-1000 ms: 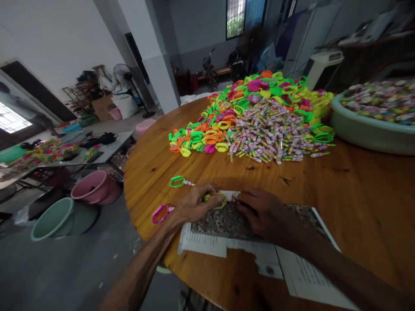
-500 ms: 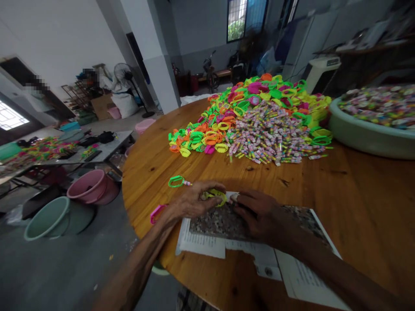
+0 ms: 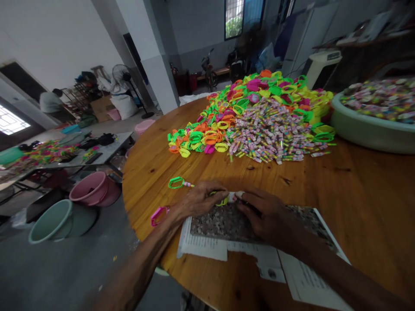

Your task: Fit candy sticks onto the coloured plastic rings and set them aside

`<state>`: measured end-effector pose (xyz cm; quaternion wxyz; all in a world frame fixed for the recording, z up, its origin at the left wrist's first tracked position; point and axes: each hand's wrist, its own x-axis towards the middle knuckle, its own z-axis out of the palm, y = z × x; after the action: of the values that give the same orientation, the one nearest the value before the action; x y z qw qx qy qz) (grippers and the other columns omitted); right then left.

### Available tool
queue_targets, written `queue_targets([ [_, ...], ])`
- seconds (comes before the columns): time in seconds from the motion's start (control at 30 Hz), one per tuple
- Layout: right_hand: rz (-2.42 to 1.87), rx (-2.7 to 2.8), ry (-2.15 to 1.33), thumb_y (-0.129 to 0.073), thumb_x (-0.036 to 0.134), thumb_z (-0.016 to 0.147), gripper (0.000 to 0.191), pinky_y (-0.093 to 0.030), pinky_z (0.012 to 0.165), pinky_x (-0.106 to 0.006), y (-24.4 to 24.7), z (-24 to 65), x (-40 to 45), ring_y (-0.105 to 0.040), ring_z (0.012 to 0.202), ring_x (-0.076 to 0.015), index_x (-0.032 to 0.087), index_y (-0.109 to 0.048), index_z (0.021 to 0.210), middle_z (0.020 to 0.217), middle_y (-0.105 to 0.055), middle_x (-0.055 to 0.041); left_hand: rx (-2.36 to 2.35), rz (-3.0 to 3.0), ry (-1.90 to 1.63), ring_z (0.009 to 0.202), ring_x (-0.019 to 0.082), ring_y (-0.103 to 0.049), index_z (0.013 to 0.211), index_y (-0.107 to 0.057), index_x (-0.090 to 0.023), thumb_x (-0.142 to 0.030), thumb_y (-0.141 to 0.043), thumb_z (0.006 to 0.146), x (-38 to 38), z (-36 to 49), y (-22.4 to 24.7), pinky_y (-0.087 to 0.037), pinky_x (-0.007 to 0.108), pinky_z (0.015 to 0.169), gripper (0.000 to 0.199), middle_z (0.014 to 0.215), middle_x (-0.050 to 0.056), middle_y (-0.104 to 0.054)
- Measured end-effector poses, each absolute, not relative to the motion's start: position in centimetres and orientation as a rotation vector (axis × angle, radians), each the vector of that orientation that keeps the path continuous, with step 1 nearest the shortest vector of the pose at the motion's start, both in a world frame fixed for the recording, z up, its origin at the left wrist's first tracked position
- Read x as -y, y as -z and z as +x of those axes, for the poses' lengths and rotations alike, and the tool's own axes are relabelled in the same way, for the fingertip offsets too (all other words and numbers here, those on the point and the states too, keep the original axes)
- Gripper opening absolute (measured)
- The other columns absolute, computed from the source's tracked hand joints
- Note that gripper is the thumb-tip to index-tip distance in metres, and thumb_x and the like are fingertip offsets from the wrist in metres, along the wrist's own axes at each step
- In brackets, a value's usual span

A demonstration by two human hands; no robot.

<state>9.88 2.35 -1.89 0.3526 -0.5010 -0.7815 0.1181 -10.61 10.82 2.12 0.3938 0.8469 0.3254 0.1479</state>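
My left hand is closed on a yellow plastic toy bracelet, above the far edge of a speckled stone slab. Close against it, my right hand pinches a small pink-and-white wrapped tube at the bracelet's right end; fingers partly cover the tube, and whether the two pieces are joined I cannot tell. Left of my hands lies a green bracelet with a similar tube at its end. A pink bracelet rests beside my left forearm.
Printed papers stick out from under the slab on the round wooden table. Beyond my hands rise heaps of coloured bracelets and wrapped tubes. A pale green basin stands right; buckets sit on the floor left.
Both hands have shifted very slightly right, still close together over the slab. The yellow bracelet stays in my left hand. The whole view has tilted a little.
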Motion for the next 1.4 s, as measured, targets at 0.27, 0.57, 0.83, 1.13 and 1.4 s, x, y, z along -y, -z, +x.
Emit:
queue_targets([
  [0.27, -1.276, 2.008, -0.334, -0.047, 0.021, 0.097, 0.015, -0.044, 0.075, -0.033, 1.8, 10.0, -2.3, -0.055, 0.084, -0.0192, 0.017, -0.061, 0.094, 0.092, -0.061, -0.0075, -0.912, 2.197, -0.369, 0.108, 0.022, -0.061, 0.119, -0.063, -0.021, -0.033, -0.063, 0.087, -10.2, -11.7, -1.8, -0.047, 0.034, 0.095, 0.034, 0.119, 0.006, -0.068],
  [0.57, -1.266, 2.072, -0.248, -0.045, 0.019, 0.097, 0.016, -0.042, 0.072, -0.034, 1.8, 9.7, -1.7, -0.053, 0.082, -0.0199, 0.017, -0.059, 0.090, 0.088, -0.058, -0.0071, -0.776, 2.076, -0.395, 0.083, 0.015, -0.059, 0.101, -0.066, -0.017, -0.042, -0.044, 0.098, -10.6, -11.0, -2.2, -0.045, 0.024, 0.073, 0.034, 0.091, 0.002, -0.066],
  [0.83, -1.277, 2.082, -0.269, -0.044, 0.018, 0.097, 0.018, -0.041, 0.070, -0.033, 1.3, 9.2, -1.4, -0.051, 0.079, -0.0192, 0.016, -0.060, 0.088, 0.085, -0.057, -0.0069, -0.909, 2.259, -0.340, 0.062, 0.012, -0.046, 0.074, -0.058, -0.017, -0.042, -0.039, 0.100, -10.3, -10.2, -0.8, -0.033, 0.025, 0.056, 0.040, 0.069, -0.001, -0.053],
  [1.13, -1.250, 2.099, -0.215, -0.046, 0.015, 0.096, 0.018, -0.041, 0.069, -0.032, 1.3, 8.7, -1.1, -0.050, 0.079, -0.0185, 0.016, -0.060, 0.085, 0.085, -0.056, -0.0068, -0.865, 2.409, -0.394, 0.064, 0.011, -0.048, 0.072, -0.056, -0.016, -0.037, -0.040, 0.101, -10.5, -10.0, -0.2, -0.035, 0.024, 0.060, 0.038, 0.070, 0.000, -0.054],
  [1.4, -1.237, 2.282, -0.022, -0.042, 0.006, 0.089, 0.021, -0.042, 0.075, -0.039, 1.5, 8.6, -0.6, -0.047, 0.083, -0.0228, 0.013, -0.061, 0.083, 0.090, -0.054, -0.0118, -0.953, 2.477, -0.313, 0.066, 0.013, -0.052, 0.076, -0.056, -0.017, -0.040, -0.037, 0.102, -10.1, -10.0, -0.5, -0.036, 0.026, 0.061, 0.040, 0.073, 0.000, -0.057],
])
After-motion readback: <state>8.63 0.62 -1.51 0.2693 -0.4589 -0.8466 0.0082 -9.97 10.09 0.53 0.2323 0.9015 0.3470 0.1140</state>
